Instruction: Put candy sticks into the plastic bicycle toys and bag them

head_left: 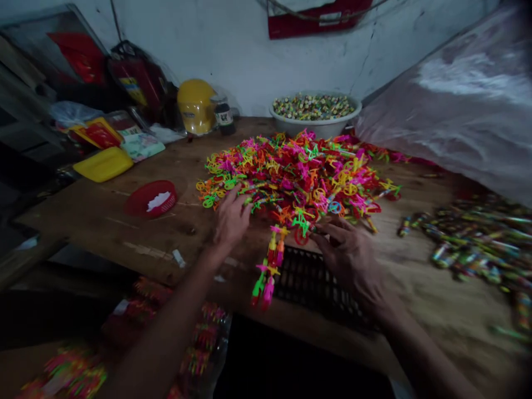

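Note:
A large heap of small plastic toy bicycles (291,172) in pink, green, yellow, orange and red lies on the wooden table. My left hand (233,219) is at the heap's left front edge, fingers apart and reaching among the toys; its thumb is hard to make out. Thumb and fingers of my right hand (351,252) pinch a green toy bicycle (302,224) with a red wheel in front of the heap. Below it, several toy bicycles (268,269) lie in two lined-up rows along the left end of a black slatted basket (311,277).
Patterned small tubes (482,238) are piled at the right. A grey basin (316,127) full of short pieces stands by the wall. A red basket (135,202) with white paper, a yellow tray (103,164) and a yellow helmet (196,105) sit left. Plastic sheeting (457,105) bulges at right.

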A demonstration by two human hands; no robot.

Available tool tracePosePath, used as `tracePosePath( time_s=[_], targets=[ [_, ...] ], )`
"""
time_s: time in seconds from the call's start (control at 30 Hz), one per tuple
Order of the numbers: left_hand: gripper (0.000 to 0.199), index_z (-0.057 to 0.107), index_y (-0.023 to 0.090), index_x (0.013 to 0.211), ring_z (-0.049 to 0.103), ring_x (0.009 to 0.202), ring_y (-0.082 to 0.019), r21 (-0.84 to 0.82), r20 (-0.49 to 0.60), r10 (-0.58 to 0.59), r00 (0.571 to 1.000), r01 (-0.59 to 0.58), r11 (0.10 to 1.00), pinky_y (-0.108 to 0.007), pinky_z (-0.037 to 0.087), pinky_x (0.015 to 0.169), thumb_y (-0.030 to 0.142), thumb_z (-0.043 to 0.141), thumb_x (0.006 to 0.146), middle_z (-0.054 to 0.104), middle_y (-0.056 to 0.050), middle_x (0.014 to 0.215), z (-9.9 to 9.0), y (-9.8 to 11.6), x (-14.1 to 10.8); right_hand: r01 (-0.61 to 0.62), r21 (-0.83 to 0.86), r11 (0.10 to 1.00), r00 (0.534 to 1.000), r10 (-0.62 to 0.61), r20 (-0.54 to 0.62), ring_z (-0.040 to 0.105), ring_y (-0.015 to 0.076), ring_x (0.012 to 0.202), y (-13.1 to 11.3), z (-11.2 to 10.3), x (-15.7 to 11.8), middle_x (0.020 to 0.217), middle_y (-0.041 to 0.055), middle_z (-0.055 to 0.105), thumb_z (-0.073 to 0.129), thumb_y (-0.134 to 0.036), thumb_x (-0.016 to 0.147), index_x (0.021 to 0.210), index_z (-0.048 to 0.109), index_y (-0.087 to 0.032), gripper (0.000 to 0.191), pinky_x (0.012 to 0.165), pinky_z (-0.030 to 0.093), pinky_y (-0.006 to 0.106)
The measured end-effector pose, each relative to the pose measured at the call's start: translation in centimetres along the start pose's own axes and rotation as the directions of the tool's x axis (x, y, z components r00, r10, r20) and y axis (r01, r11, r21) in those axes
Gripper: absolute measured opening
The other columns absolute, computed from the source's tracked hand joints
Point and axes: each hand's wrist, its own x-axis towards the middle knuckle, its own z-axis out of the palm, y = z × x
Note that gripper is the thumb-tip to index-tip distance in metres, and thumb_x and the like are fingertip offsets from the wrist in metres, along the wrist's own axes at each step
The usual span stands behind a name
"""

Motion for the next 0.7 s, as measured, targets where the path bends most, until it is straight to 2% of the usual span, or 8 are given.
tracePosePath(
  time_s=[0.07, 0.13, 0.23, 0.37, 0.43, 0.5, 0.57, 0.7],
  targets=[
    [0.020, 0.064, 0.015, 0.097, 0.052, 0.118, -0.023, -0.063, 0.003, -0.061, 0.998, 0.061, 0.996, -0.038, 0.039, 0.102, 0.025, 0.049, 0.086, 0.059, -0.011, 0.121, -0.9, 0.5, 0.0, -0.029, 0.013, 0.999, 1.000, 0.029, 0.012, 0.060, 0.0143, 0.070, -0.2, -0.6, -2.6, 0.085, 0.0039, 0.065, 0.058, -0.021, 0.082, 0.089, 0.070, -0.020, 0.014, 0.062, 0.044, 0.025],
    [0.019, 0.063, 0.016, 0.092, 0.060, 0.098, -0.023, -0.115, 0.017, -0.177, 0.984, 0.178, 0.977, -0.037, 0.046, 0.092, 0.031, 0.053, 0.084, 0.065, -0.008, 0.099, -1.7, 1.1, -0.2, -0.053, -0.001, 0.999, 0.998, 0.053, 0.023, 0.061, 0.0143, 0.070, -0.6, -0.7, -4.9, 0.084, 0.0037, 0.065, 0.055, -0.018, 0.083, 0.092, 0.067, -0.019, 0.015, 0.063, 0.044, 0.024],
    [0.023, 0.061, 0.019, 0.093, 0.059, 0.073, -0.018, -0.212, -0.020, -0.289, 0.957, 0.279, 0.937, -0.030, 0.050, 0.075, 0.039, 0.056, 0.083, 0.060, -0.002, 0.076, -2.6, 1.8, -0.7, -0.055, -0.049, 0.997, 0.998, 0.056, 0.017, 0.058, 0.0136, 0.061, -1.3, -0.2, -7.3, 0.072, 0.0020, 0.064, 0.053, -0.018, 0.083, 0.089, 0.064, -0.018, 0.013, 0.058, 0.042, 0.024],
    [0.022, 0.059, 0.021, 0.097, 0.057, 0.071, -0.013, -0.361, -0.127, -0.311, 0.942, 0.248, 0.899, -0.023, 0.049, 0.066, 0.039, 0.057, 0.084, 0.059, 0.000, 0.086, -2.8, 1.6, -1.4, -0.076, 0.052, 0.996, 0.997, 0.077, -0.009, 0.057, 0.0123, 0.058, -2.0, 0.9, -9.0, 0.071, 0.0001, 0.064, 0.054, -0.023, 0.085, 0.085, 0.062, -0.021, 0.008, 0.054, 0.041, 0.023],
    [0.023, 0.058, 0.020, 0.097, 0.057, 0.068, -0.012, -0.454, -0.112, -0.372, 0.922, 0.285, 0.844, -0.022, 0.050, 0.061, 0.039, 0.059, 0.083, 0.060, -0.001, 0.090, -2.5, 1.2, -1.5, -0.074, 0.133, 0.988, 0.997, 0.077, -0.016, 0.059, 0.0127, 0.064, -2.3, 1.5, -9.3, 0.078, 0.0008, 0.066, 0.055, -0.024, 0.086, 0.089, 0.062, -0.021, 0.008, 0.058, 0.043, 0.023],
    [0.027, 0.056, 0.019, 0.100, 0.058, 0.067, -0.012, -0.571, -0.031, -0.437, 0.899, 0.343, 0.746, -0.022, 0.050, 0.055, 0.037, 0.061, 0.081, 0.060, -0.001, 0.088, -2.0, 1.1, -1.3, -0.066, 0.170, 0.983, 0.998, 0.066, 0.004, 0.059, 0.0133, 0.067, -2.6, 2.1, -9.2, 0.078, 0.0013, 0.065, 0.055, -0.023, 0.086, 0.087, 0.061, -0.020, 0.007, 0.062, 0.045, 0.024],
    [0.031, 0.054, 0.019, 0.104, 0.062, 0.073, -0.015, -0.693, 0.078, -0.470, 0.879, 0.386, 0.608, -0.023, 0.052, 0.053, 0.033, 0.063, 0.079, 0.062, -0.002, 0.085, -1.6, 1.1, -1.0, -0.070, 0.178, 0.981, 0.997, 0.065, 0.035, 0.057, 0.0135, 0.067, -2.9, 2.8, -8.9, 0.075, 0.0009, 0.062, 0.053, -0.022, 0.087, 0.083, 0.059, -0.020, 0.008, 0.063, 0.044, 0.025],
    [0.020, 0.057, 0.017, 0.097, 0.064, 0.088, -0.017, -0.833, 0.345, -0.441, 0.829, 0.487, 0.263, -0.031, 0.058, 0.066, 0.022, 0.062, 0.079, 0.065, -0.005, 0.096, -1.8, 1.3, -0.6, -0.096, 0.191, 0.977, 0.994, 0.083, 0.073, 0.054, 0.0129, 0.064, -3.5, 4.0, -8.5, 0.070, -0.0005, 0.059, 0.051, -0.020, 0.088, 0.076, 0.056, -0.020, 0.013, 0.061, 0.043, 0.025]
  ],
)
